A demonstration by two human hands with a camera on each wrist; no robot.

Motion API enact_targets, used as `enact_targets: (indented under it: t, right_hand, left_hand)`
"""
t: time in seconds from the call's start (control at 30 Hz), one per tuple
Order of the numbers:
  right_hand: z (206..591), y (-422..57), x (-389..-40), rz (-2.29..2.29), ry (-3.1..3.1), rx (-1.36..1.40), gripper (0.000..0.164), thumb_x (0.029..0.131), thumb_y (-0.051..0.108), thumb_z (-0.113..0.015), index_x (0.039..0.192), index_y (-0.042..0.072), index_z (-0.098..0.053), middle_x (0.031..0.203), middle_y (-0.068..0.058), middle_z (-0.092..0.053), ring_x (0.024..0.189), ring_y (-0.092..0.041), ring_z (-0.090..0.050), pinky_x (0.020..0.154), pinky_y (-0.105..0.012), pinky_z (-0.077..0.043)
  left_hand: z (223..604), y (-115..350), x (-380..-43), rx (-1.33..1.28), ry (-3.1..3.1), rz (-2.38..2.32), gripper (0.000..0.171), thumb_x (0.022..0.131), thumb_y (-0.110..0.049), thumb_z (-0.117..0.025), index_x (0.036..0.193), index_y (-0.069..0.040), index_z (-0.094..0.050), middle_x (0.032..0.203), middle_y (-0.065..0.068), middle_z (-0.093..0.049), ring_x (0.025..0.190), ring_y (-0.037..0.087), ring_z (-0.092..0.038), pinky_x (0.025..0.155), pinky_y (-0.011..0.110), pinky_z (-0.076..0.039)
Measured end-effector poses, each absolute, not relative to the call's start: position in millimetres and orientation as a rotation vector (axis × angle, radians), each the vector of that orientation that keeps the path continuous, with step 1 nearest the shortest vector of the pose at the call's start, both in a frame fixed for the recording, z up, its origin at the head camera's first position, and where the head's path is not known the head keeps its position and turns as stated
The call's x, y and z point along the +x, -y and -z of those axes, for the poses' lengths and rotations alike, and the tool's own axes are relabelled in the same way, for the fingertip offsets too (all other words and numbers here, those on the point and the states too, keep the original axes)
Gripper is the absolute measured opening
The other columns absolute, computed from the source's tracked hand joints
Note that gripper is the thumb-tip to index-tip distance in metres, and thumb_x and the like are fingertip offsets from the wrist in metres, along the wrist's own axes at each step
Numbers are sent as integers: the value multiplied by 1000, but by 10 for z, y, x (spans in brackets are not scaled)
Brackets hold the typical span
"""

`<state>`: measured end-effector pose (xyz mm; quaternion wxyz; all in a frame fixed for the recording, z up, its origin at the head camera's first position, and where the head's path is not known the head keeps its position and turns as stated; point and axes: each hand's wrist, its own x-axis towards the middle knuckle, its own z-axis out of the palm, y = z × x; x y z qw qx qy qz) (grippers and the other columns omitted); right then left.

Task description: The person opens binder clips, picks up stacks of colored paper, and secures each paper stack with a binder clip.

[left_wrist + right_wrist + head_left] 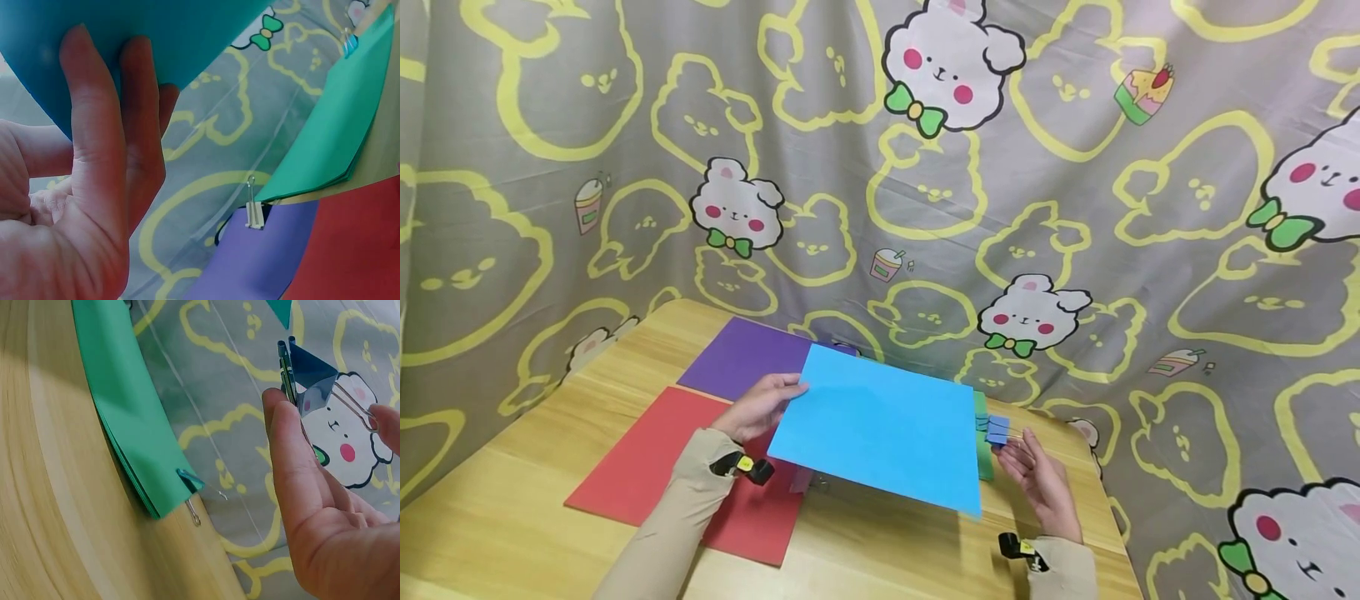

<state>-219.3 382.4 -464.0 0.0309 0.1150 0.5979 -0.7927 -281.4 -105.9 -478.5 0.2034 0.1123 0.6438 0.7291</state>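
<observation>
In the head view my left hand holds a bright blue sheet of paper by its left edge, raised and tilted over the table. From the left wrist view, several fingers lie straight along one face of the blue paper, with the thumb on the other side. My right hand pinches a blue binder clip by its wire handles, near the paper's right edge. The right wrist view has this binder clip between thumb and fingers, just apart from a paper corner.
A green paper stack lies on the table with a teal binder clip at its corner. To the left are purple paper, bearing a white binder clip, and red paper. A patterned curtain hangs behind the wooden table.
</observation>
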Motion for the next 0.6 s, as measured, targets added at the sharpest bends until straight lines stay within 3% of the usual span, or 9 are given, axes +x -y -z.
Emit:
enact_targets:
  t: [0.07, 0.1, 0.13, 0.27, 0.3, 0.37, 0.47, 0.53, 0.6]
  right_hand:
    - [4633, -3794, -2201, 2431, -1842, 363, 33, 99, 38, -56, 105, 8, -67, 98, -5, -74, 97, -19, -73, 91, -30, -57]
    - [4630, -3781, -2205, 2429, -1840, 372, 33, 99, 38, -57, 105, 8, -67, 98, -6, -74, 97, -19, -73, 90, -30, -57]
    - [4628, -3769, -2206, 2429, -1834, 383, 33, 99, 39, -57, 104, 8, -67, 97, -6, -73, 96, -19, -73, 89, -30, -58]
    - [4624, -3729, -2211, 2414, -1836, 378, 33, 101, 36, -54, 106, 5, -62, 97, -6, -72, 95, -18, -73, 89, -29, -58]
    - [4622, -3714, -2213, 2411, -1835, 381, 33, 101, 36, -54, 108, 4, -61, 97, -6, -71, 95, -17, -73, 89, -29, -58]
    - [4616, -3692, -2219, 2400, -1837, 376, 35, 101, 35, -53, 111, 2, -58, 97, -6, -71, 95, -17, -72, 89, -29, -58]
    - [4594, -3655, -2222, 2392, -1811, 366, 33, 101, 35, -53, 108, 3, -60, 97, -6, -71, 94, -17, -73, 88, -29, -58]
    - [4579, -3633, -2219, 2397, -1794, 354, 32, 102, 34, -52, 103, 5, -64, 96, -6, -72, 91, -18, -74, 87, -28, -59]
    - [4568, -3616, -2214, 2393, -1780, 330, 31, 102, 34, -51, 98, 8, -67, 94, -6, -73, 89, -17, -74, 86, -28, -59]
  left_hand:
    - [4783, 1075, -2817, 309, -1815, -2029, 72, 104, -25, -47, 156, 5, -7, 165, 18, -10, 67, 9, -43, 73, 22, -44]
    - [4779, 1079, -2817, 304, -1819, -2029, 72, 104, -25, -48, 156, 5, -7, 165, 18, -11, 66, 8, -40, 69, 20, -44]
    - [4772, 1083, -2813, 305, -1802, -2030, 72, 105, -26, -47, 156, 4, -6, 165, 17, -8, 90, 6, -56, 96, 17, -45]
    - [4760, 1080, -2810, 296, -1797, -2049, 71, 104, -24, -48, 155, 5, -8, 160, 21, -24, 59, 10, -33, 56, 22, -31]
    - [4753, 1081, -2805, 305, -1778, -2052, 71, 105, -24, -47, 156, 4, -7, 161, 20, -22, 75, 10, -54, 69, 16, -47]
    - [4752, 1071, -2810, 280, -1793, -2060, 69, 104, -23, -49, 156, 3, -11, 126, 21, -60, 51, 8, -24, 52, 24, -24]
    - [4749, 1074, -2804, 290, -1769, -2067, 70, 105, -23, -48, 156, 3, -9, 125, 16, -64, 48, 0, -35, 50, 16, -31]
    - [4752, 1070, -2808, 282, -1768, -2066, 70, 105, -23, -47, 156, 3, -7, 126, 17, -62, 63, 2, -57, 63, 16, -46]
    - [4752, 1071, -2808, 309, -1749, -2059, 72, 105, -22, -45, 155, 5, -2, 162, 20, -21, 125, 12, -57, 106, 29, -47]
